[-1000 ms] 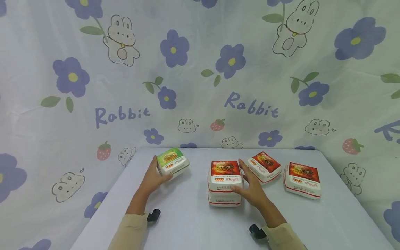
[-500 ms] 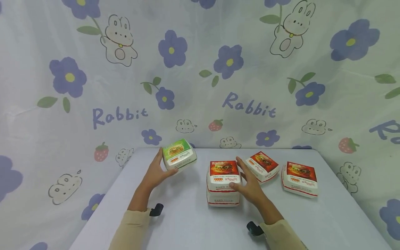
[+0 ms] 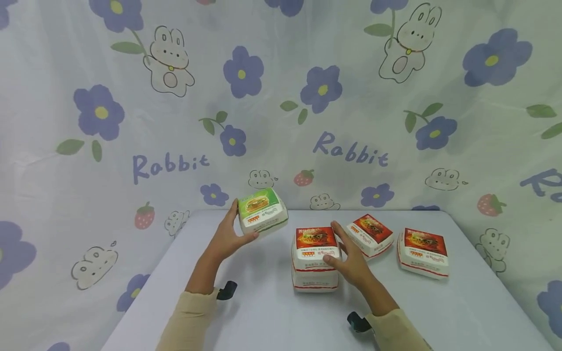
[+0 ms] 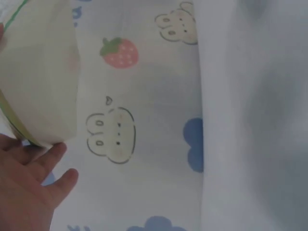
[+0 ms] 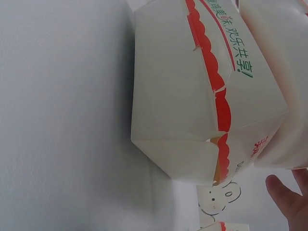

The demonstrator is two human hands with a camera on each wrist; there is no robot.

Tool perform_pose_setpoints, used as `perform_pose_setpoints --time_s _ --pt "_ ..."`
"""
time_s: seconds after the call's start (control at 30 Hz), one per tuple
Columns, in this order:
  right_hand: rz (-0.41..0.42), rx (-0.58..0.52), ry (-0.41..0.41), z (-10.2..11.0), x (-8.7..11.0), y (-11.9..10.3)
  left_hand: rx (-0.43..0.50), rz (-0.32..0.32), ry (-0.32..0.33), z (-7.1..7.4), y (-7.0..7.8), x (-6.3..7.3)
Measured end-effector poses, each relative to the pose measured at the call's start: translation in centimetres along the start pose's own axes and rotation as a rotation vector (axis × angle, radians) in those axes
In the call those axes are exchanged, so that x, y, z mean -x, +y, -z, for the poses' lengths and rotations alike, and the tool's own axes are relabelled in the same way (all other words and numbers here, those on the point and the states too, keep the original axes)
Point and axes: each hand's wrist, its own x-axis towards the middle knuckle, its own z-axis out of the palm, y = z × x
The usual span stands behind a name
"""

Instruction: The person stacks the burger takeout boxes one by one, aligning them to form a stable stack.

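Note:
My left hand [image 3: 225, 239] grips a green-topped burger box [image 3: 263, 213] by its left side, up off the table and slightly tilted. In the left wrist view the same hand [image 4: 36, 185] is at the pale box's [image 4: 41, 77] lower edge. My right hand [image 3: 353, 261] holds the right side of a red-topped burger box [image 3: 316, 248], thumb at the front and fingers at the back. That box sits on a second box [image 3: 315, 282]; the lower box [image 5: 192, 96] fills much of the right wrist view, where fingertips [image 5: 276, 185] show beside the upper box.
Two more red-topped burger boxes, a turned one [image 3: 371, 236] and a straighter one [image 3: 423, 253], lie to the right of the stack. A white table [image 3: 259, 321] carries everything. Behind its far edge hangs a rabbit-and-flower curtain [image 3: 272, 117].
My left hand has raised the green burger box off the table and carried it right, toward the stack. The right hand keeps its hold on the upper red box, which stays in place.

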Motion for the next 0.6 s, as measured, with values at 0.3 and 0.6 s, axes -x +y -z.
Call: perform_pose_setpoints --time_s 0.3,0.6 --pt "-0.026 -0.002 0.007 0.0 0.0 -0.2 0.066 -0.120 0.032 -1.3 2.5 -0.4" --pt "-0.069 -0.004 0.021 0.1 0.4 -0.3 0.106 -0.212 -0.014 -3.7 3.9 -0.7"
